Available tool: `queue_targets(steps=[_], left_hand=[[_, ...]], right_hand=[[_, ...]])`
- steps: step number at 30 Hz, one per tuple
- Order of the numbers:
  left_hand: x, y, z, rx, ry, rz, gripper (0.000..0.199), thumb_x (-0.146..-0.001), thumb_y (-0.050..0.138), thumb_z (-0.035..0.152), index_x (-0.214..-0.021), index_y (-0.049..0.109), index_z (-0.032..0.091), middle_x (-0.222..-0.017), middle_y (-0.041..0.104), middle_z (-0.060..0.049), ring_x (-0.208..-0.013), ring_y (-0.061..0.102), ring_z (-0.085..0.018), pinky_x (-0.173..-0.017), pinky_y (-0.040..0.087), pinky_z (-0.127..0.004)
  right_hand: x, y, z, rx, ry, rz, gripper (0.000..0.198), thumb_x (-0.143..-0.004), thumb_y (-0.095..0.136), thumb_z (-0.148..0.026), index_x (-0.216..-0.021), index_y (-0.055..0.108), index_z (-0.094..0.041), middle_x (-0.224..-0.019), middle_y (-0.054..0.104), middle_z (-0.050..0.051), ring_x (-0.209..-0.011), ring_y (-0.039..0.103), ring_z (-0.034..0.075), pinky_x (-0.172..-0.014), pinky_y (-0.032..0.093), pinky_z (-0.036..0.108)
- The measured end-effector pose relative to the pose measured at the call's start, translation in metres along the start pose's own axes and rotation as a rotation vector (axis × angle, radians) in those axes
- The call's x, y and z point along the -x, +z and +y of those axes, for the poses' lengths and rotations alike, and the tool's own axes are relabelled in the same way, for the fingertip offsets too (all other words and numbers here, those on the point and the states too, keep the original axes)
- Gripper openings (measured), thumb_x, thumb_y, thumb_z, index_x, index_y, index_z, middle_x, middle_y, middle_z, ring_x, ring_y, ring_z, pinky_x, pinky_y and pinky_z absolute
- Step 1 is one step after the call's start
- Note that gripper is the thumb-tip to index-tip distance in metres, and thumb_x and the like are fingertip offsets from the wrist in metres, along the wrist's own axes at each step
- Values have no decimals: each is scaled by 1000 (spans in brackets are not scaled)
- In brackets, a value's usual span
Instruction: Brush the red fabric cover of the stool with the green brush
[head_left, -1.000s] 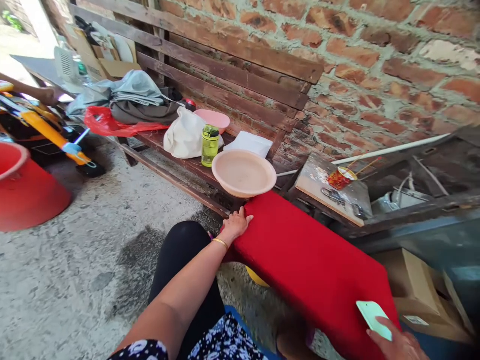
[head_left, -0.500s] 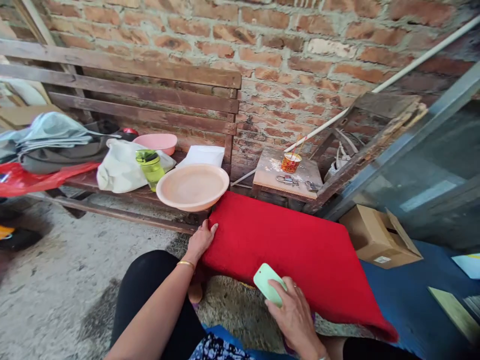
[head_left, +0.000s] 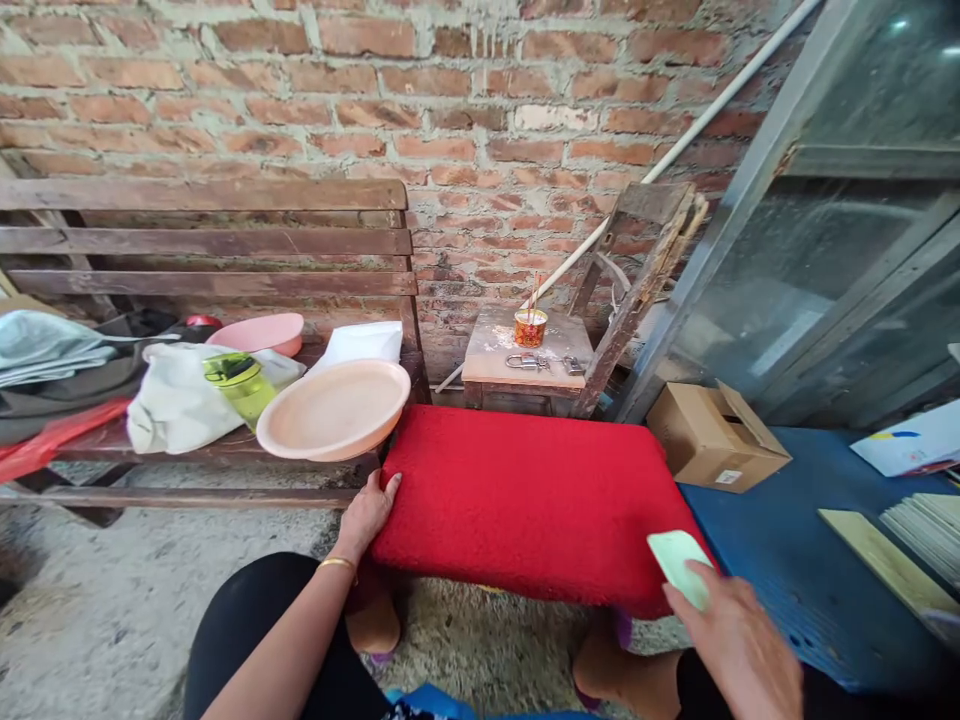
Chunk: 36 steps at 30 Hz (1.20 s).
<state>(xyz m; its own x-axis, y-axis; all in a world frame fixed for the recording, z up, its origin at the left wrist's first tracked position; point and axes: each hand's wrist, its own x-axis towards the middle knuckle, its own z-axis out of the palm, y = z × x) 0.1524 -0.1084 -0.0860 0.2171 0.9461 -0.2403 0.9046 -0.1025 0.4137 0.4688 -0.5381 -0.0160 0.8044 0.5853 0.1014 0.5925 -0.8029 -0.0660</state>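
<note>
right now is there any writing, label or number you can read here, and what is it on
None can be read.
cardboard box: a small white label on its front, print too small to read.
red tin on the small wooden table: patterned print, blurred.
papers at the far right: coloured marks, no legible words.
pale green phone in the right hand: plain back.

No writing legible — none anywhere.
</note>
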Motion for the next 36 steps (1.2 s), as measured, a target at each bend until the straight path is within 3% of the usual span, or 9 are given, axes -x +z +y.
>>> queue_targets(steps=[5,8,12,19,23,26,29,32,36], left_hand=[[-2,0,0,-37,-13,6,75,-93,24,67,-145,41,14,-129,64,-24,-120,60,-40,-102,42,-52],[-5,1,-2,-62,-12,14,75,-93,23,67,-144,41,16,-130,63,-23,-121,60,-39,-103,41,-52],[-7,2,-3,-92,-12,15,76,-92,20,69,-144,42,18,-131,63,-22,-121,60,-39,-101,43,-52],[-1,-4,4,-110,-27,23,76,-93,22,68,-145,43,17,-130,64,-23,-120,61,-37,-102,43,-50],[0,-5,7,-108,-36,30,76,-93,23,68,-145,43,16,-129,64,-23,-119,62,-36,-103,43,-50],[0,-5,7,-99,-43,26,75,-93,24,68,-146,43,18,-130,64,-22,-121,61,-36,-103,42,-50],[0,-6,6,-101,-49,21,76,-93,23,68,-146,42,18,-131,63,-22,-122,60,-37,-103,42,-50],[-1,-6,5,-106,-44,20,77,-92,23,68,-147,42,18,-129,64,-23,-120,61,-37,-102,43,-50],[-1,-7,5,-113,-45,20,78,-92,21,69,-146,43,18,-128,65,-23,-118,62,-39,-100,43,-52]], right_hand=[[16,9,-130,-178,-302,-54,37,-89,60,-37,-124,67,-27,-114,62,11,-101,63,29,-94,49,40],[27,19,-167,-245,-382,-124,39,-87,65,-30,-126,65,-32,-123,61,8,-115,58,27,-104,42,38],[16,18,-140,-189,-280,-213,40,-88,62,-35,-128,65,-32,-122,62,8,-114,59,27,-102,42,34],[-9,12,-10,-52,108,-181,47,-95,44,-43,-133,61,-21,-102,61,13,-95,65,29,-86,50,38],[-7,16,32,26,354,-63,52,-95,42,-53,-134,60,-23,-96,60,12,-82,65,27,-80,51,38],[-8,21,21,-74,327,43,55,-94,40,-56,-131,62,-22,-96,59,13,-83,65,30,-75,51,40],[-7,26,-18,-272,88,53,50,-91,45,-53,-126,64,-23,-103,59,10,-93,64,27,-80,51,36],[-1,29,-54,-300,-128,-19,40,-89,53,-44,-122,66,-27,-104,59,6,-96,62,24,-86,49,33],[1,27,-48,-206,-117,-115,36,-89,55,-39,-121,67,-28,-103,60,7,-96,61,24,-88,47,34]])
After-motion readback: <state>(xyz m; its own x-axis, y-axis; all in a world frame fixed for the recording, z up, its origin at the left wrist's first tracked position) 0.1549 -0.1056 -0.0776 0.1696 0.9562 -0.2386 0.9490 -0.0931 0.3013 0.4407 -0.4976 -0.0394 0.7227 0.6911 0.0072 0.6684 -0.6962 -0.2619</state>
